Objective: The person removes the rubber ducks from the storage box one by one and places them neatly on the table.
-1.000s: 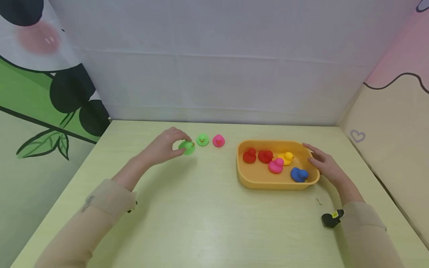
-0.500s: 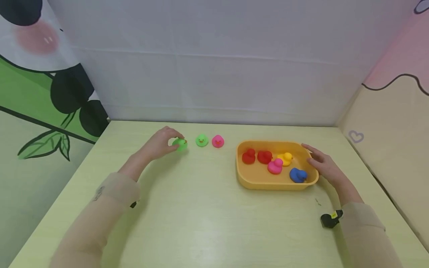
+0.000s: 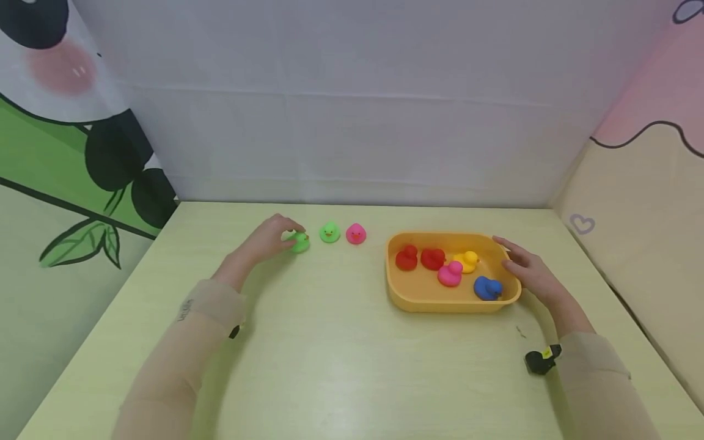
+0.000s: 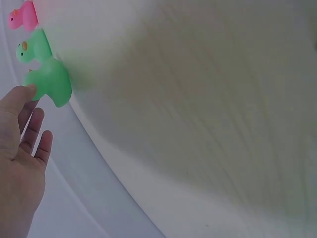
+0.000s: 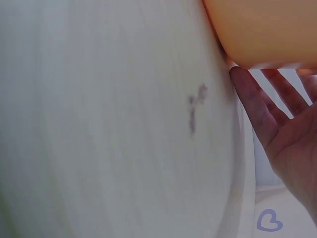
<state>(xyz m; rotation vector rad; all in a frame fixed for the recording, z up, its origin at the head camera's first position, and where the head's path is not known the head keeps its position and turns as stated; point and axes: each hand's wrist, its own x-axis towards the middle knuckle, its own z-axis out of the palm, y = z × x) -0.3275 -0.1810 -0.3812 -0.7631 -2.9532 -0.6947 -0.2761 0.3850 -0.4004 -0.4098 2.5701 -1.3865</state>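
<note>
In the head view my left hand (image 3: 267,239) pinches a small green rubber duck (image 3: 300,242) between thumb and fingertips, low over the table or on it. In the left wrist view the thumb lies on the held duck (image 4: 55,83), while the other fingers are spread. A second green duck (image 3: 329,232) and a pink duck (image 3: 355,233) stand in a row to its right. My right hand (image 3: 535,271) rests at the right end of a yellow-orange tray (image 3: 440,305), and in the right wrist view the thumb touches its outer wall, fingers fairly straight.
Inside the tray lie two red ducks (image 3: 406,258), a yellow duck (image 3: 467,261), another pink duck (image 3: 450,274) and a blue duck (image 3: 487,288). A pale wall (image 3: 352,146) closes off the table's (image 3: 341,366) back edge, and patterned walls flank both sides.
My left hand has carried the green duck left, away from the second green duck, then slightly back right and down toward the table. The right hand and tray keep their places.
</note>
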